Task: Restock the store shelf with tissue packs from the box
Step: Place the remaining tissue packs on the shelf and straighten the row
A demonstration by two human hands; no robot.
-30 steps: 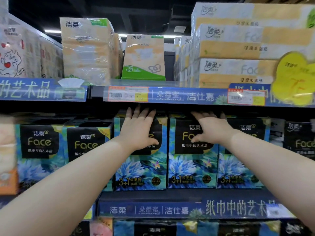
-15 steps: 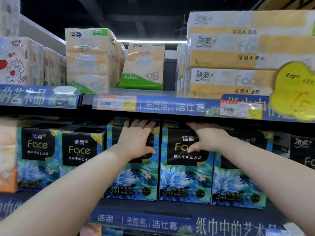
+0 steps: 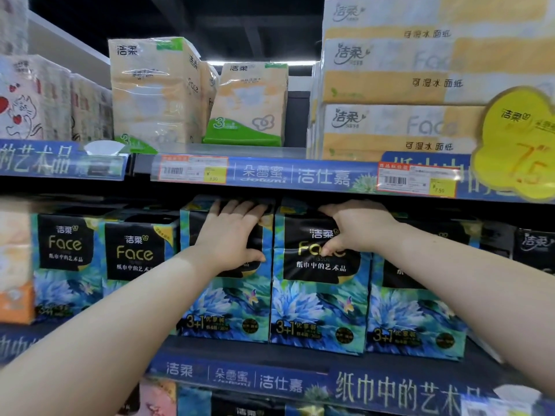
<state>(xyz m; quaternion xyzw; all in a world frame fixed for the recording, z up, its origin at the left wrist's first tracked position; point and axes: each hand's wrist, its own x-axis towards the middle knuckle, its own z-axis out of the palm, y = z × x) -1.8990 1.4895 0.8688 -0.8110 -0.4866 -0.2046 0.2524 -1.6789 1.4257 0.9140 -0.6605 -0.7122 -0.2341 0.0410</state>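
Blue-and-black "Face" tissue packs stand in a row on the middle shelf. My left hand grips one tissue pack, with its fingers hooked over the top edge and its thumb on the front. My right hand grips the neighbouring tissue pack the same way, fingers over the top, thumb pressing the black label. Both packs stand upright, side by side and touching. No box is in view.
More blue packs stand to the left and right. The upper shelf edge hangs just above my fingers. On it stand beige packs, stacked yellow-white packs and a yellow price sign.
My fingers lay flat on the pack fronts before; they now reach over the top edges and curl round them. The view has moved closer and tilted up slightly.
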